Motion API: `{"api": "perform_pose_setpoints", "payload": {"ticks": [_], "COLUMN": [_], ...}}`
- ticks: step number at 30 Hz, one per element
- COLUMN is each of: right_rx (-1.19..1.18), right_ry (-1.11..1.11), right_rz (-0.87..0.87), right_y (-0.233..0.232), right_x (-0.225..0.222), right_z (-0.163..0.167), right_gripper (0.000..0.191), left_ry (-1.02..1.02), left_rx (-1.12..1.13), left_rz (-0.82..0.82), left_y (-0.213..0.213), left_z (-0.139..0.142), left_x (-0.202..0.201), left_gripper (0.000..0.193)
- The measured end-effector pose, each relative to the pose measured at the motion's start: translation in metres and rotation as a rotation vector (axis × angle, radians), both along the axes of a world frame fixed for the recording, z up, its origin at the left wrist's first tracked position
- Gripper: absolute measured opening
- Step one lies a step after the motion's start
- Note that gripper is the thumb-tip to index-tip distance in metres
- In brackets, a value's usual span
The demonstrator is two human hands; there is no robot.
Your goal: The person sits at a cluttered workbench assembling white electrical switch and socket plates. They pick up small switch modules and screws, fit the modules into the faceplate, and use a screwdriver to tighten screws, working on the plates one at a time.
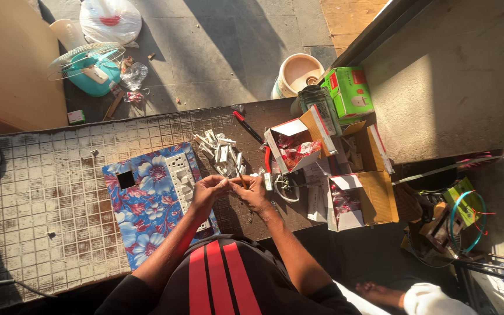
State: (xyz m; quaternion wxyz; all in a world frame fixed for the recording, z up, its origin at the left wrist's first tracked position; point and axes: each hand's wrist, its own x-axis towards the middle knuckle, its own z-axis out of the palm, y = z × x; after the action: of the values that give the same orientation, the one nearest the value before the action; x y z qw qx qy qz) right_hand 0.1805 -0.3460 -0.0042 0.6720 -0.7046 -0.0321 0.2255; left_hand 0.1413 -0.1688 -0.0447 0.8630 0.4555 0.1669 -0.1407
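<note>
Both hands, left and right, pinch a small part just right of the board; fitting seems underway, needing fine alignment.

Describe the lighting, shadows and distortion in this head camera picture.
Head view: hard, low sunlight from the side warms the tiled worktop, floral board and both hands, left hand and right hand; long dark shadows cross the floor and lower right corner; wide-angle lens bends the table edges; focus is sharp throughout.
</note>
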Motion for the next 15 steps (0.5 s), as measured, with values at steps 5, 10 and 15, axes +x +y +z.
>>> {"api": "perform_pose_setpoints", "payload": {"ticks": [5, 10, 15], "right_rx": [-0.349, -0.365, -0.287], "right_ry": [-0.315, -0.528, -0.628], "right_rz": [0.035, 0.056, 0.053], "right_y": [0.000, 0.011, 0.015], "right_x": [-0.010, -0.028, -0.035], "right_z": [0.021, 0.052, 0.069], "right_gripper": [0.012, 0.011, 0.007], "left_ry": [-0.093, -0.009, 0.134], "left_rx": [0.157, 0.139, -0.081], "left_rz": [-0.011, 0.039, 0.063], "left_y": [0.000, -0.007, -0.014], "left_z": [0.008, -0.003, -0.020], "left_x": [0.003, 0.007, 0.002], "left_gripper": [0.019, 0.022, 0.022]}}
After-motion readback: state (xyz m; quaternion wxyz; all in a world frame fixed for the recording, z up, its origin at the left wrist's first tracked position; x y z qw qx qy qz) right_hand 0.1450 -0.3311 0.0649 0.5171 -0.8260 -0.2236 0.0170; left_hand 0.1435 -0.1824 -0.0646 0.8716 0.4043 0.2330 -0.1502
